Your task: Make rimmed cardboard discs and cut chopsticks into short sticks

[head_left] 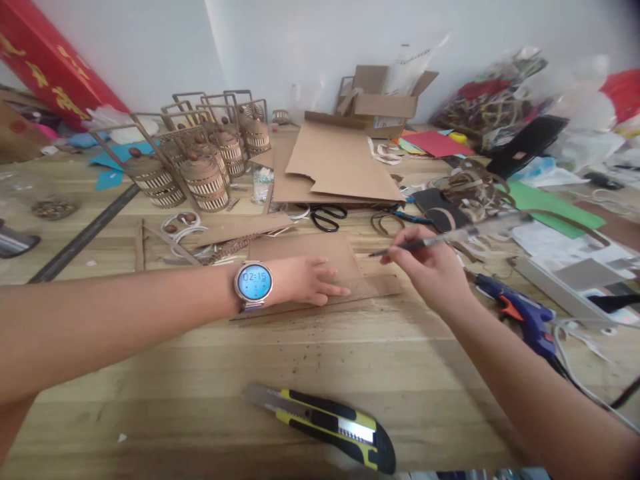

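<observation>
My left hand lies flat, fingers stretched out, pressing on a brown cardboard piece on the wooden table. A watch with a blue face sits on that wrist. My right hand is closed around a pen, its tip pointing left just above the cardboard's right part. A clear ruler seems to extend rightward from the same hand, blurred.
A yellow-black utility knife lies near the front edge. A blue glue gun is at the right. Black scissors, large cardboard sheets, several woven lantern-like baskets, an open box and coloured paper fill the back.
</observation>
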Available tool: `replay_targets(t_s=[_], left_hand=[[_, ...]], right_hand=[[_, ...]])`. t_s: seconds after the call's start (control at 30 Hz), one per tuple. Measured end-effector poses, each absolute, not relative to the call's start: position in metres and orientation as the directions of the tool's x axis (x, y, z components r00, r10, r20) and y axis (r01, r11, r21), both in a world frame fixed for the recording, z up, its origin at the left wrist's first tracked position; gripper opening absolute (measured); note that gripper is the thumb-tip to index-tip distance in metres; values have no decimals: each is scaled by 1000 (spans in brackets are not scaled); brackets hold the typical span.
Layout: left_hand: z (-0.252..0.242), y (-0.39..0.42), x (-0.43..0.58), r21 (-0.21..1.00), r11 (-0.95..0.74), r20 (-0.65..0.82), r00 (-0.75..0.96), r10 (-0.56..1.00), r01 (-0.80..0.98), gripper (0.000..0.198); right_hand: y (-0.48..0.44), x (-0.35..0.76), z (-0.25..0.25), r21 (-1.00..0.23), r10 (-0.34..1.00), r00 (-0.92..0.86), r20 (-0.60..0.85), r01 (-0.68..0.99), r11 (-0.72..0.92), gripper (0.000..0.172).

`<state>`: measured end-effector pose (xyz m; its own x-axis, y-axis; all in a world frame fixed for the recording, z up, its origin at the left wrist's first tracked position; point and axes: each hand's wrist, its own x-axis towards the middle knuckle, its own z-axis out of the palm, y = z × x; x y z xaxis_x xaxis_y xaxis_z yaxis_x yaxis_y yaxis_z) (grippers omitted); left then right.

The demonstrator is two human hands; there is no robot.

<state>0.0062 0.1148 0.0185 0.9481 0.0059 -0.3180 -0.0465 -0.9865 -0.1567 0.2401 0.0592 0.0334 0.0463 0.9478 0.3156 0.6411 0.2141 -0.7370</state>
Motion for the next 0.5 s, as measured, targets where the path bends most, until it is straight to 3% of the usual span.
replay_targets(t_s=[0.07,0.17,0.3,0.5], left_hand=[[21,115,10,-100,-995,-347,938,17,-19,60],[23,118,14,-14,-999,-393,919,36,34,68],[22,124,14,43,-999,-342,940,-2,14,74],[22,124,13,-19,-999,-345,938,-31,-40,91]], right_hand=[[31,230,27,-848,955,12,297,464,258,10],[4,209,16,-917,975,-121,188,334,218,8],[-2,184,0,-898,964,-197,178,369,241,8],[2,168,-17,-830,959,-215,185,489,269,7]])
